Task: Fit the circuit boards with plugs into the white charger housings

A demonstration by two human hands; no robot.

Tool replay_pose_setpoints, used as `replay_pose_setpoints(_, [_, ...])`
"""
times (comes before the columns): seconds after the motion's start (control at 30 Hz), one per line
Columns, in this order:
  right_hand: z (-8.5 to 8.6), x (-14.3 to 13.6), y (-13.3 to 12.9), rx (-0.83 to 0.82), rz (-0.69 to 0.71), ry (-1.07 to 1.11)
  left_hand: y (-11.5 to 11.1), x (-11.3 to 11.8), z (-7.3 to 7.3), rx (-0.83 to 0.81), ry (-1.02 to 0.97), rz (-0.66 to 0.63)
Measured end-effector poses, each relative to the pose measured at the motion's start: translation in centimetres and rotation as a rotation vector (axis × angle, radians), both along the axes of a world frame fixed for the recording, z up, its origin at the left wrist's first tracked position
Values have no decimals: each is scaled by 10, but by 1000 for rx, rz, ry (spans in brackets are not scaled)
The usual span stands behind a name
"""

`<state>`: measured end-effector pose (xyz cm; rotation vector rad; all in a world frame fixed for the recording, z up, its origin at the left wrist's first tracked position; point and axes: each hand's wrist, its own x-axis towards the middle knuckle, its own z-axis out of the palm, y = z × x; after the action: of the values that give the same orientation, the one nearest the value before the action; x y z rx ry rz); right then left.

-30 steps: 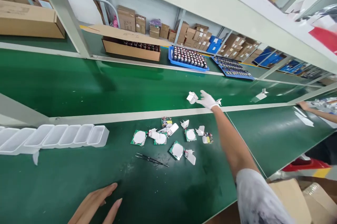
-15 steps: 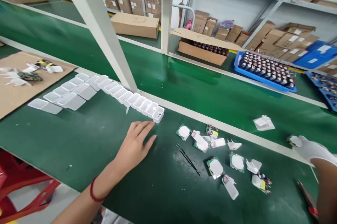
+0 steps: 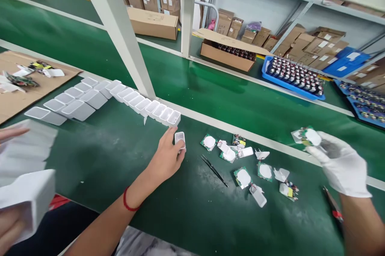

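My left hand [image 3: 168,152], bare with a red wrist string, pinches a small white plastic case [image 3: 179,137] just in front of the row of cases [image 3: 141,103]. My right hand [image 3: 339,164] wears a white glove and grips a green circuit board with a white round pad [image 3: 311,136] above the bench's back strip. A white piece [image 3: 297,136] shows at the board's left side. Between my hands lie black tweezers [image 3: 214,171] and several boards with white pads, such as one [image 3: 242,177], some with white plastic pieces wired to them.
At the left edge a co-worker's hand [image 3: 12,224] holds white cases [image 3: 39,196]. Red-handled pliers [image 3: 333,208] lie near my right forearm. A metal post [image 3: 120,35] rises behind the cases. Across the green belt stand a blue tray [image 3: 293,81] and an open carton [image 3: 227,55].
My left hand has taken the end case from the row and drawn it nearer. My right hand has raised the circuit board. A co-worker's hands and white cases have come in at left.
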<state>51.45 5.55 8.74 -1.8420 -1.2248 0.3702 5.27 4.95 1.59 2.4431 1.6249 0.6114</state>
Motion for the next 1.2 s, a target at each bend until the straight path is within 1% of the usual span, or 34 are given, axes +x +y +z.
replay_pose_setpoints(0.03, [3,-25,-7,30,118,157,-11,-1,0,-77,-53,-12])
replay_pose_setpoints(0.07, [4,-49,-14,71,210,223,-22,-3,-1,-155,-115,-14])
replay_pose_setpoints(0.1, [4,-72,-21,73,314,261,-31,-5,-3,-228,-185,-9])
replay_pose_setpoints(0.17, [0,-115,-33,52,495,264,-45,-8,-10,-343,-330,2])
replay_pose_setpoints(0.27, [-10,-167,-44,30,739,279,-50,-10,-22,-434,-479,36])
replay_pose_setpoints(0.33, [-15,-193,-46,56,832,220,-49,-8,-27,-447,-521,43])
replay_pose_setpoints(0.37, [-15,-204,-46,96,868,144,-49,-7,-27,-448,-546,33])
replay_pose_setpoints(0.43, [-13,-219,-47,227,937,-70,-52,-3,-22,-446,-619,-18])
replay_pose_setpoints(0.47, [-11,-224,-47,286,967,-177,-54,-1,-18,-445,-667,-51])
replay_pose_setpoints(0.53, [-6,-231,-50,344,993,-346,-61,1,-10,-442,-759,-114])
replay_pose_setpoints(0.63, [-2,-234,-56,323,996,-478,-69,3,-3,-476,-849,-189])
replay_pose_setpoints(0.8, [-1,-235,-62,267,1012,-600,-72,8,-3,-541,-890,-258])
replay_pose_setpoints(0.97, [6,-234,-64,224,973,-712,-70,14,-3,-536,-906,-269])
replay_pose_setpoints(1.07, [10,-233,-64,216,965,-726,-68,18,-4,-531,-903,-273])
replay_pose_setpoints(1.2, [10,-233,-65,189,942,-754,-66,20,-5,-510,-894,-274])
